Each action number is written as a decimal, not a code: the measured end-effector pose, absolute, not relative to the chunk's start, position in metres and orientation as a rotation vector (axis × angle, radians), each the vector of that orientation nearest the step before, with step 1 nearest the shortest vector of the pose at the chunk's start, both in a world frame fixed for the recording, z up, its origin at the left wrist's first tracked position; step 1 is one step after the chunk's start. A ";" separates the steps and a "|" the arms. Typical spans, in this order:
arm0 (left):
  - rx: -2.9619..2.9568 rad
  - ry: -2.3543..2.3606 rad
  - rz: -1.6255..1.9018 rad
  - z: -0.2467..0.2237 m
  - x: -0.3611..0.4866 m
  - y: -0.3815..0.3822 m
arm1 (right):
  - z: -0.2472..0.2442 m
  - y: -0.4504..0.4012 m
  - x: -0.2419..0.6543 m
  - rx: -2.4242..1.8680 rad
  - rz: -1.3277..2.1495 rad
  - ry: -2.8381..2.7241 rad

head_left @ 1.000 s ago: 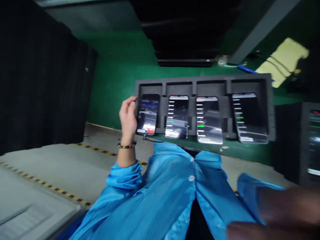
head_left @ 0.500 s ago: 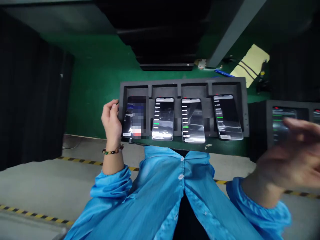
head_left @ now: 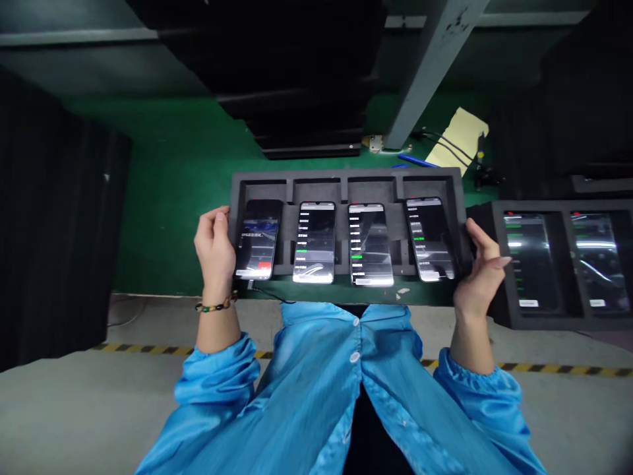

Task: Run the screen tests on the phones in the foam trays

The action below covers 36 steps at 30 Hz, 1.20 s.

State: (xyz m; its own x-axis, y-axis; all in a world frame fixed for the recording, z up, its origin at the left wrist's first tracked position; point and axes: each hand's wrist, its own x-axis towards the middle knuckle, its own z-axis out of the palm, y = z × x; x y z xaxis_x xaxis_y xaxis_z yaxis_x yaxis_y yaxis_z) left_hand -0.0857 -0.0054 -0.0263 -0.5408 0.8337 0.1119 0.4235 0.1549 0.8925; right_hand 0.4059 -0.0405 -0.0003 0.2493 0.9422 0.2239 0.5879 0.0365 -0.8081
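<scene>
A long dark grey foam tray (head_left: 346, 174) lies at the front of the green bench, with several lit smartphones in its compartments. My left hand (head_left: 215, 247) grips the tray's left end, fingers curled over its edge beside the leftmost phone (head_left: 258, 237). At the opposite end, my right hand (head_left: 479, 274) holds the tray's right side, one fingertip against the upper edge and the thumb sticking out. Between them lie two phones showing lists, one (head_left: 314, 243) left of the other (head_left: 370, 244). The rightmost phone (head_left: 430, 237) sits tilted near my right hand. A cable end (head_left: 251, 285) shows below the leftmost phone.
To the right, a second foam tray (head_left: 568, 264) holds two lit phones. Behind the tray are a black cloth cover (head_left: 306, 99), a grey metal post (head_left: 425, 72), a blue pen (head_left: 418, 160), yellow paper (head_left: 457, 135) and black cables. A dark curtain (head_left: 54, 218) hangs at left.
My right hand has come left from above the second tray to the right end of the near tray. My left hand stays on the left end. The view has shifted slightly.
</scene>
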 end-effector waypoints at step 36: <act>0.367 1.558 1.125 0.014 -0.023 -0.089 | -0.038 -0.009 0.420 -1.344 0.665 -1.249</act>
